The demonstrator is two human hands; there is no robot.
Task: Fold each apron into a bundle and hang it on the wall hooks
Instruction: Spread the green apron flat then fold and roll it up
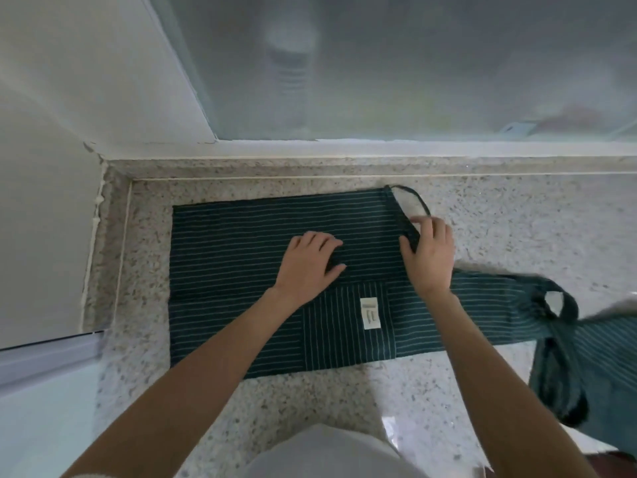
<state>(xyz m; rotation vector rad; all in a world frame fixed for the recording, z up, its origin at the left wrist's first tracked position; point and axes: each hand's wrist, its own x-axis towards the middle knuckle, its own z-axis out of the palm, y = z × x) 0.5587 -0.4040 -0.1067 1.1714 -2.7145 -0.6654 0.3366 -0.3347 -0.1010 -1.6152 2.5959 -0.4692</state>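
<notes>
A dark green apron (234, 257) with thin white stripes lies flat on the speckled stone counter (310, 401), folded lengthwise, with a pocket and a white label (369, 312) near its front edge. My left hand (310, 263) presses flat on the middle of the cloth. My right hand (429, 257) sits at the apron's right part and pinches a dark strap (412, 198) that loops out from the top right corner. The bib end (510, 305) stretches right toward a bunched heap.
More striped green fabric (593, 367) lies crumpled at the counter's right edge, partly hanging off. A frosted glass window (379, 63) rises behind the counter, a white wall (51, 167) stands at the left. No wall hooks are in view.
</notes>
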